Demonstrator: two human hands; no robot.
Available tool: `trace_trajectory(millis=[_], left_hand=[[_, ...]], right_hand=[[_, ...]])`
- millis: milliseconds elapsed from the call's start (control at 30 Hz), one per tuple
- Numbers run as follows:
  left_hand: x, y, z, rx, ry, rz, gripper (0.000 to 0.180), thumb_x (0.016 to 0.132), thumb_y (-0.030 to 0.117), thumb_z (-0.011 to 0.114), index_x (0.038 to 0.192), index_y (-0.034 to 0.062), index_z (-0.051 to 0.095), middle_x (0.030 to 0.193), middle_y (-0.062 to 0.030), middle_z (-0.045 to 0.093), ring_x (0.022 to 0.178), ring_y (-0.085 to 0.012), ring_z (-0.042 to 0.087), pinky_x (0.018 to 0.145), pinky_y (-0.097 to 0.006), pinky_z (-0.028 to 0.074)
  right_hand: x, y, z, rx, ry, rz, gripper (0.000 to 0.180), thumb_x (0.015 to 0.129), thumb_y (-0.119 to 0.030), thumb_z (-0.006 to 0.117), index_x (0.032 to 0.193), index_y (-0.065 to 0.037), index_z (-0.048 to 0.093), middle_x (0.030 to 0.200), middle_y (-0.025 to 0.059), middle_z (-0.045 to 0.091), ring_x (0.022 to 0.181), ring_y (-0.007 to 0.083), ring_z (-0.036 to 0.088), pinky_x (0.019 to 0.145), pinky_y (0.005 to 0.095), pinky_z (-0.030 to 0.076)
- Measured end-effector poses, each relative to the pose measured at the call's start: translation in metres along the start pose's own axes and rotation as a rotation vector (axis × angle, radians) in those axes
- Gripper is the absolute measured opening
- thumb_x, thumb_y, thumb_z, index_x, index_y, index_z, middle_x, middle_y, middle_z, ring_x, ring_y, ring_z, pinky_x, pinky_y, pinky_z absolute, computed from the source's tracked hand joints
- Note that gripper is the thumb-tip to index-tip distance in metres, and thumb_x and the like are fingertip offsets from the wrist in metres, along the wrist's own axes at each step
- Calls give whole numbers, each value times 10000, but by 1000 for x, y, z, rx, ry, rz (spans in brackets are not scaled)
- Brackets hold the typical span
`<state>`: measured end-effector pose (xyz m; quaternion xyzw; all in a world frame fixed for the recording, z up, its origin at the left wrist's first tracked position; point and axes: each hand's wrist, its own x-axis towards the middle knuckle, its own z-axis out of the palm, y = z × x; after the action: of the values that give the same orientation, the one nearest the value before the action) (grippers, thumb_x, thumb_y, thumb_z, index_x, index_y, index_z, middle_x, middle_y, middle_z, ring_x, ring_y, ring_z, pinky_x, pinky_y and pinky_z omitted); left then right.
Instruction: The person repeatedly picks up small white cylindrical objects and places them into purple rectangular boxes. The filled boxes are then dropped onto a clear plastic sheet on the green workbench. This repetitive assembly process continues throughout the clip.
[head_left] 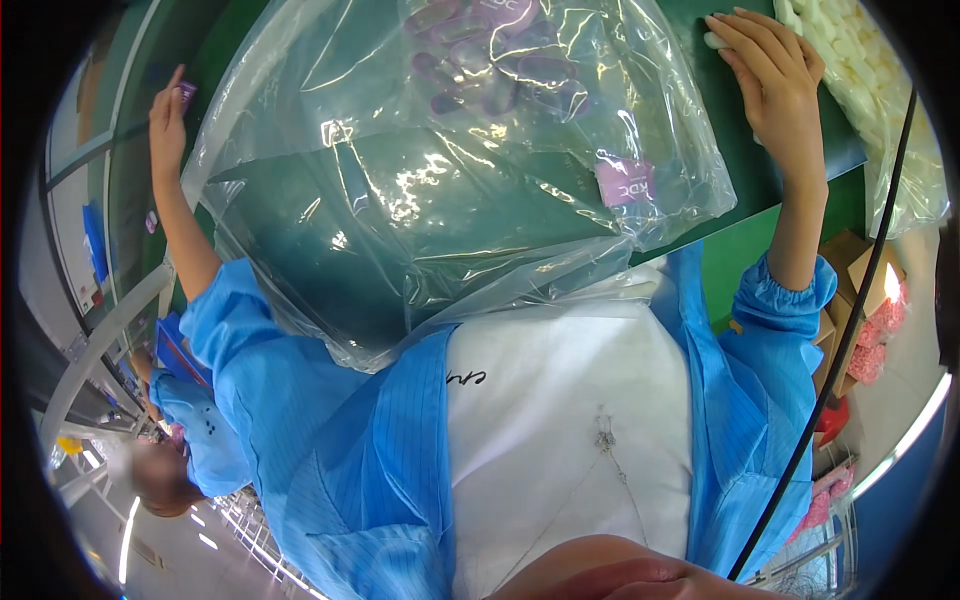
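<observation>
At the far left, my left hand (168, 115) is raised beyond the edge of the clear plastic bag, its fingers closed on a small purple piece (187, 94). To the far right, my right hand (780, 80) rests over the green tabletop (735, 120), with a small white piece (715, 41) pinched at its fingertips. Between my hands spreads the large clear plastic bag (400, 190). Several purple pieces (500, 65) show through it in a loose cluster, and one purple square tag (626, 183) lies apart near its right side.
A clear bag full of whitish pieces (850, 60) stands beside my right hand. Cardboard boxes (850, 270) and pink-red bundles (870, 350) sit low at the right. Another person in blue (200, 430) is at the lower left, near a pale curved rail (100, 340).
</observation>
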<state>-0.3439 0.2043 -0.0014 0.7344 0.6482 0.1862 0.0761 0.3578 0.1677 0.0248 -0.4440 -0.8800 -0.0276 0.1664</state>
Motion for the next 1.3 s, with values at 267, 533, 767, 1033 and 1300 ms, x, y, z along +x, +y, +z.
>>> trace_trajectory(millis=[267,533,767,1033,1300], left_hand=[[5,80,25,414,524,102,302,963,197,634,1252,202,722,1259,-149,634,1148,-304,605,1012,-399,465],[-90,341,89,-337,-12,108,242,716,92,865,902,48,717,892,-63,635,833,-218,624,734,-310,508],[-98,358,113,-474,95,-61,285,688,101,896,923,39,746,926,-48,648,847,-200,630,750,-303,513],[-133,379,112,-548,-109,195,285,700,93,866,972,82,781,1004,-49,765,1010,-245,644,911,-359,468],[-127,382,126,-564,-91,292,313,662,115,862,967,124,789,987,37,764,1006,-223,610,895,-351,450]], right_hand=[[-14,21,17,-84,116,-33,326,873,-54,732,1185,-146,734,1104,41,710,1022,191,659,886,326,456],[-16,-39,-9,385,401,38,313,787,51,769,1094,22,717,999,137,717,880,264,675,760,328,521],[-11,-84,-18,507,318,-173,316,736,76,780,1040,82,692,948,187,701,825,304,661,705,353,534],[-34,-135,-2,789,217,-259,359,640,20,746,976,121,673,956,195,657,785,311,625,654,369,542],[-32,-139,4,541,166,-342,319,611,15,721,906,122,667,925,191,641,807,288,619,635,322,553]])
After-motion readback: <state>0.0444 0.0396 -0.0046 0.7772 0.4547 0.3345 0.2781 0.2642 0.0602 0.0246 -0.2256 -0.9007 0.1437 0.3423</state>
